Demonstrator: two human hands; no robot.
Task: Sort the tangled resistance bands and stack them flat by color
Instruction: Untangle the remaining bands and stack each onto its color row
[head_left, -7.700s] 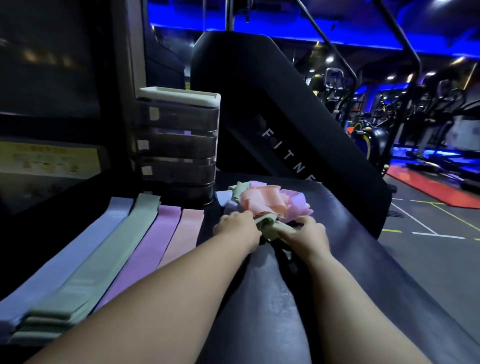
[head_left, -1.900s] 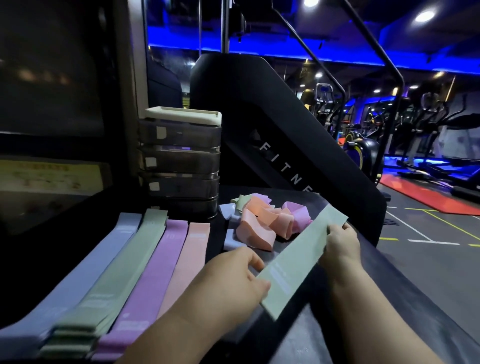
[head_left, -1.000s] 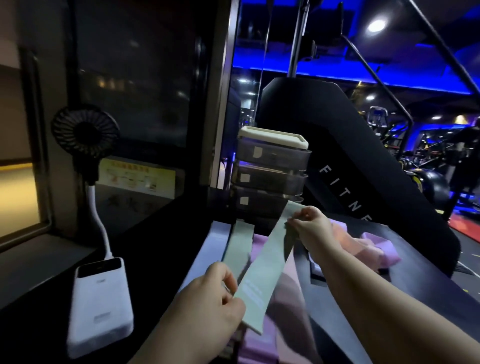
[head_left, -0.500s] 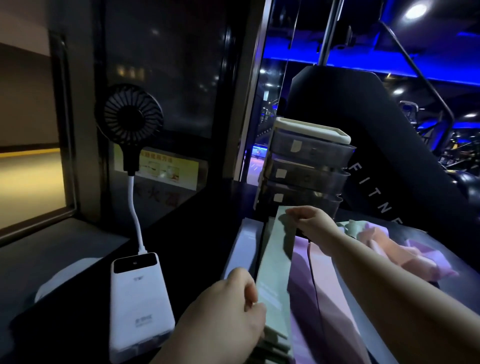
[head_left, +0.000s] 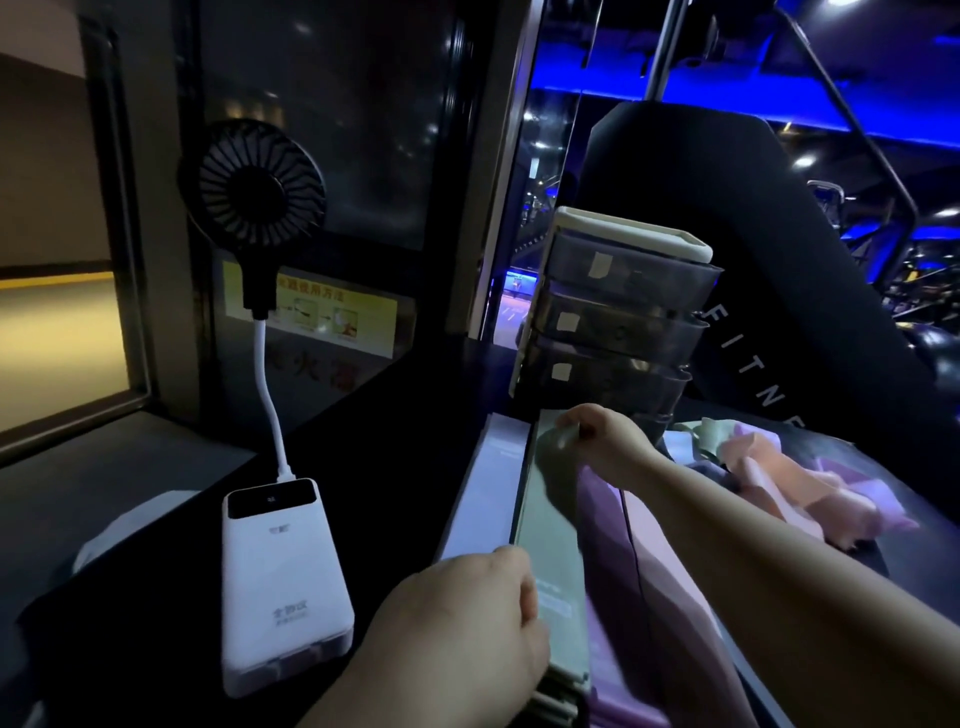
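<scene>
The green band (head_left: 551, 519) lay stretched lengthwise on the green stack, between the pale blue band (head_left: 488, 493) and the purple band (head_left: 605, 525), with the pink band (head_left: 655, 530) beyond. The right hand (head_left: 605, 448) pinched its far end, just in front of the drawer unit (head_left: 623, 312). The left hand (head_left: 467, 618) had its fingers curled on the near end. The tangled pile (head_left: 774, 480) sat to the right, behind the right forearm. On the left of the dark counter (head_left: 395, 467) stood a white power bank (head_left: 280, 582) with a small fan (head_left: 252, 182).
</scene>
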